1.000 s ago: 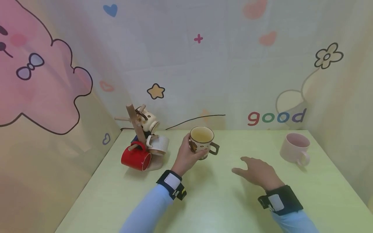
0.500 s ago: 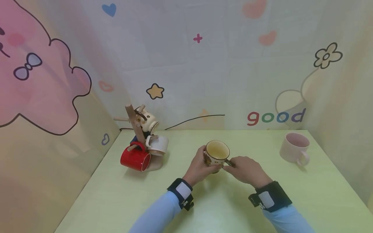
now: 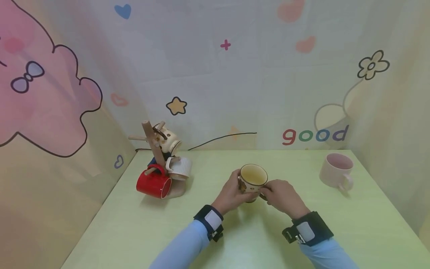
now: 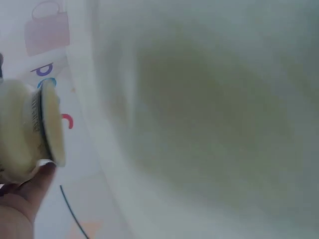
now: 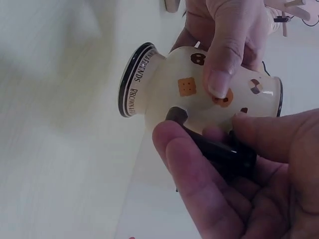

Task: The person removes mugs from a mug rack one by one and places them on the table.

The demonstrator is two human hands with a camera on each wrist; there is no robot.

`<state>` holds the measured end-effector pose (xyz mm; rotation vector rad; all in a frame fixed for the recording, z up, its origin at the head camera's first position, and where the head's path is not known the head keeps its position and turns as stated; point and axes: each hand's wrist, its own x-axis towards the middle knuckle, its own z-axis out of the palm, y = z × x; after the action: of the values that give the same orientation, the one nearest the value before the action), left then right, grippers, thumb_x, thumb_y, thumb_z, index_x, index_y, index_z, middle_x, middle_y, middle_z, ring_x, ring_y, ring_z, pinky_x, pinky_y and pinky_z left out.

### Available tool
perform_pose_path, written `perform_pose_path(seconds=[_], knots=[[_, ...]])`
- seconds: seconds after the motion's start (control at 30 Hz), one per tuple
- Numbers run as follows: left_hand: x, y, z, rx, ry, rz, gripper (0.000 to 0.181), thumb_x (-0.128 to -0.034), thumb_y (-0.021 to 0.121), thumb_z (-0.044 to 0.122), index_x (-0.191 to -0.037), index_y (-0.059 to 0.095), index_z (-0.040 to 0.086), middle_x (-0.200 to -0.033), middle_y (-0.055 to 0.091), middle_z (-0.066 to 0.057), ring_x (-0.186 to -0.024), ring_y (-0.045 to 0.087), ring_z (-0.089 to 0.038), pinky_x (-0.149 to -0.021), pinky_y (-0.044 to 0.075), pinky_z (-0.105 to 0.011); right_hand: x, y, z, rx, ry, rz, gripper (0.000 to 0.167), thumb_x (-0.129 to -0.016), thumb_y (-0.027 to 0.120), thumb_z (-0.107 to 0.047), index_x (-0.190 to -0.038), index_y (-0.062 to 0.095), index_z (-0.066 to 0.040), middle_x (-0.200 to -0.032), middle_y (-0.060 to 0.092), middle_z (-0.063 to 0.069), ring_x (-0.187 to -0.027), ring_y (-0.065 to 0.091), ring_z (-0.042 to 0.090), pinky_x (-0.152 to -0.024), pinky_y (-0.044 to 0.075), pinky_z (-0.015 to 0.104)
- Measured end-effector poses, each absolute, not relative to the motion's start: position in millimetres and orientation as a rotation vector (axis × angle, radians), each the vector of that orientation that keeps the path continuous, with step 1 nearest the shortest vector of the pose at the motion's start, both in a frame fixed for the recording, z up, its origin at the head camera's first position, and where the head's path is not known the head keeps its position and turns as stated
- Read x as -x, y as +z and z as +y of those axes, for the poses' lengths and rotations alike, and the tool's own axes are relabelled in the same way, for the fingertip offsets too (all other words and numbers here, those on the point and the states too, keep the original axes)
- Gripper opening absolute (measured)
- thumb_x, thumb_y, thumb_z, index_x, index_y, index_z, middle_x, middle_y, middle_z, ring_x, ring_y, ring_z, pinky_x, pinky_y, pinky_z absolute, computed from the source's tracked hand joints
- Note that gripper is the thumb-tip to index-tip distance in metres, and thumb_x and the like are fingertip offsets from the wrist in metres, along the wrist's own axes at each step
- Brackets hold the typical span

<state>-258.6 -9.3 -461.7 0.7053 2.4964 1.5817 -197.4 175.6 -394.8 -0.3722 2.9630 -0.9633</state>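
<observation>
A cream mug (image 3: 252,179) with a dark rim and cookie prints is held above the table by both hands. The left hand (image 3: 231,195) grips its body from the left, thumb across the front. At the mug's right side the right hand (image 3: 284,197) grips the dark handle. In the right wrist view, the fingers of the right hand (image 5: 224,199) curl round the dark handle (image 5: 219,154), while the left thumb presses the printed side of the mug (image 5: 159,89). The left wrist view shows the mug (image 4: 20,129) at its left edge, with part of the left hand (image 4: 22,209) under it.
A wooden mug rack (image 3: 152,142) stands at the left, bearing a red mug (image 3: 152,185), a white ribbed mug (image 3: 181,168), a cream patterned mug (image 3: 169,142) and something dark blue behind. A pink mug (image 3: 336,172) stands on the table (image 3: 362,231) at the right.
The left hand has moved the mug rightward and nearer the person. The right hand has moved left from beside it and taken hold of the handle, which now points more toward the person.
</observation>
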Motion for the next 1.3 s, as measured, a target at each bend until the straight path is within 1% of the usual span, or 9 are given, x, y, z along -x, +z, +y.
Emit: perform_pose_path(seconds=[0.13,0.27,0.37,0.53,0.63,0.77,1.1,1.2,1.3], knots=[[262,-455,-10,-0.736,1.438,2.532,0.092,-0.0808,0.083,0.037,-0.152,0.029,0.015,-0.141,0.046,-0.002,-0.124,0.051,-0.019,-0.102,0.044,-0.043,199,-395,178,0.328,-0.94,2.982,0.016,-0.097,0.062,-0.015,-0.092,0.07,-0.002,-0.068,0.06,0.0,-0.058,0.058,0.014,-0.052,0.043,0.031],[267,-450,-11,-0.781,1.205,2.636,0.091,-0.081,0.08,0.048,-0.153,0.031,0.02,-0.147,0.043,-0.002,-0.132,0.046,-0.02,-0.105,0.041,-0.047,202,-396,183,0.294,-0.881,3.02,0.017,-0.097,0.061,-0.015,-0.092,0.07,-0.001,-0.066,0.059,0.0,-0.058,0.058,0.014,-0.052,0.042,0.031],[269,-445,-15,-0.801,0.934,2.757,0.092,-0.083,0.074,0.056,-0.154,0.031,0.016,-0.15,0.041,-0.009,-0.135,0.045,-0.024,-0.105,0.042,-0.046,204,-396,188,0.256,-0.878,3.023,0.019,-0.098,0.06,-0.015,-0.093,0.07,0.001,-0.067,0.06,0.001,-0.058,0.059,0.014,-0.052,0.042,0.031],[271,-436,-26,-0.806,0.295,3.004,0.084,-0.0859,0.068,0.06,-0.148,0.042,0.009,-0.141,0.049,-0.017,-0.126,0.051,-0.032,-0.102,0.045,-0.048,207,-395,199,0.151,-0.893,3.022,0.022,-0.098,0.058,-0.015,-0.088,0.069,0.002,-0.067,0.058,0.003,-0.059,0.057,0.017,-0.052,0.041,0.031],[271,-431,-35,-0.696,-0.102,3.098,0.081,-0.0796,0.074,0.062,-0.14,0.052,0.012,-0.138,0.052,-0.018,-0.128,0.049,-0.037,-0.102,0.04,-0.057,211,-396,208,0.102,-0.864,3.057,0.025,-0.098,0.056,-0.017,-0.081,0.065,-0.001,-0.066,0.055,0.004,-0.06,0.051,0.019,-0.053,0.037,0.031],[270,-426,-46,-0.513,-0.414,3.079,0.084,-0.0696,0.081,0.063,-0.135,0.06,0.015,-0.143,0.05,-0.021,-0.134,0.042,-0.043,-0.104,0.033,-0.066,220,-398,225,0.029,-0.825,3.119,0.028,-0.098,0.054,-0.017,-0.076,0.062,-0.003,-0.065,0.051,0.005,-0.059,0.048,0.022,-0.053,0.035,0.032],[263,-418,-50,-0.487,-0.337,2.993,0.082,-0.0702,0.082,0.061,-0.134,0.061,0.014,-0.143,0.049,-0.023,-0.135,0.041,-0.043,-0.104,0.032,-0.067,241,-412,277,-0.191,-0.76,3.204,0.04,-0.099,0.045,-0.02,-0.063,0.052,-0.004,-0.061,0.051,0.01,-0.058,0.051,0.027,-0.05,0.036,0.035],[260,-416,-50,-0.482,-0.28,2.984,0.08,-0.0702,0.083,0.059,-0.132,0.063,0.012,-0.14,0.052,-0.022,-0.132,0.044,-0.043,-0.102,0.036,-0.067,245,-419,288,-0.173,-0.696,3.277,0.04,-0.097,0.045,-0.018,-0.06,0.049,-0.004,-0.059,0.05,0.01,-0.057,0.05,0.028,-0.051,0.037,0.036],[255,-414,-49,-0.468,-0.185,2.969,0.077,-0.0703,0.084,0.056,-0.129,0.064,0.011,-0.132,0.056,-0.022,-0.123,0.051,-0.042,-0.095,0.044,-0.065,248,-427,298,-0.186,-0.66,3.301,0.039,-0.096,0.046,-0.016,-0.061,0.051,-0.001,-0.059,0.051,0.012,-0.059,0.052,0.03,-0.054,0.039,0.038]])
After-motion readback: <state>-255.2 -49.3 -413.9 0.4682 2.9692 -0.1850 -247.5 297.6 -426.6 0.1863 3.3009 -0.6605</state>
